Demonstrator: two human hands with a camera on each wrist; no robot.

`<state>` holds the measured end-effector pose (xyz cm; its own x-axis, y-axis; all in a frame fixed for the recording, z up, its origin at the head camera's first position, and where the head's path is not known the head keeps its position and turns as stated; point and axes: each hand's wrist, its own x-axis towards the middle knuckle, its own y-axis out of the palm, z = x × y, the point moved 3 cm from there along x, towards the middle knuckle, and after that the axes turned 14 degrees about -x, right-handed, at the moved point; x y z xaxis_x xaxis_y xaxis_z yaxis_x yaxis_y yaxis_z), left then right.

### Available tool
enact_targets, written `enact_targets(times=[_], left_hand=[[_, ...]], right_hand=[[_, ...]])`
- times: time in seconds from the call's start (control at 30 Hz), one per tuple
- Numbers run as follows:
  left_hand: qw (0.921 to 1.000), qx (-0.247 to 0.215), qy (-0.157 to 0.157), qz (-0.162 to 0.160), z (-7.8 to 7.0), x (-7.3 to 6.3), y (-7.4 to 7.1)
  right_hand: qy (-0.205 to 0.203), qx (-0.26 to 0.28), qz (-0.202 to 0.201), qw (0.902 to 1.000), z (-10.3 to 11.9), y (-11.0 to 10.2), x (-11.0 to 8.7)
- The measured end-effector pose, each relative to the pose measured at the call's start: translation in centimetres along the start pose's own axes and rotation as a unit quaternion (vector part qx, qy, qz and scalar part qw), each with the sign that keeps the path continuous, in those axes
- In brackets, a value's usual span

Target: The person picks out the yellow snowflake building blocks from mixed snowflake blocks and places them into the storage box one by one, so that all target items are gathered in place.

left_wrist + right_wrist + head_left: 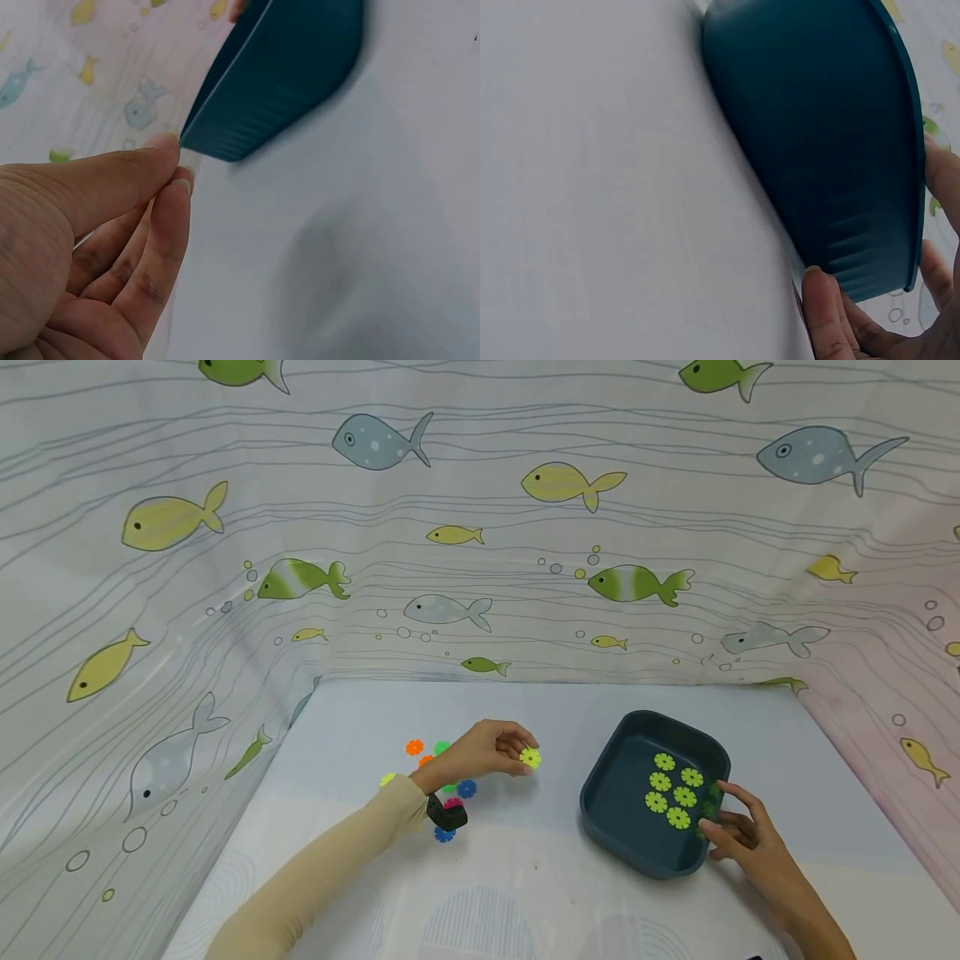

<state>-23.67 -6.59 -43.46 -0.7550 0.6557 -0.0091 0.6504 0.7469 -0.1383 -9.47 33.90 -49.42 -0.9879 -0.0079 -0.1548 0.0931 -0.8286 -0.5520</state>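
My left hand (487,748) pinches a yellow-green notched plastic disc (531,757) between thumb and fingers, above the table left of a dark blue-green bin (619,842). In the left wrist view the thumb and fingertips meet, and the disc is hidden. Several yellow-green notched discs (678,817) lie flat on the bin's floor. At the bin's right side, my right hand (753,839) grips the wall, with fingers at the rim. The right wrist view shows a fingertip (823,300) low against the bin's outer wall (817,150).
Loose discs lie on the white table (525,877) around the left forearm: orange (415,747), green (442,747), blue (467,789) and pink (453,803) among them. The forearm partly covers this group. A fish-printed sheet (480,560) stands behind and on both sides.
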Motion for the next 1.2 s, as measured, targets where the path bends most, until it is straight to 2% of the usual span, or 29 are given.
enact_targets(times=[0.63,0.9,1.2], left_hand=[[0.9977,-0.037,0.021,0.052,-1.3,3.0,4.7],[0.9963,-0.038,0.035,0.069,-2.1,3.9,6.7],[0.9940,-0.035,0.046,0.093,-2.2,4.9,8.2]], right_hand=[[0.011,-0.003,0.002,0.9999,-0.2,0.2,0.0],[0.015,-0.013,0.003,0.9998,0.0,0.1,0.0],[0.012,-0.024,0.000,0.9996,0.2,0.1,-0.2]])
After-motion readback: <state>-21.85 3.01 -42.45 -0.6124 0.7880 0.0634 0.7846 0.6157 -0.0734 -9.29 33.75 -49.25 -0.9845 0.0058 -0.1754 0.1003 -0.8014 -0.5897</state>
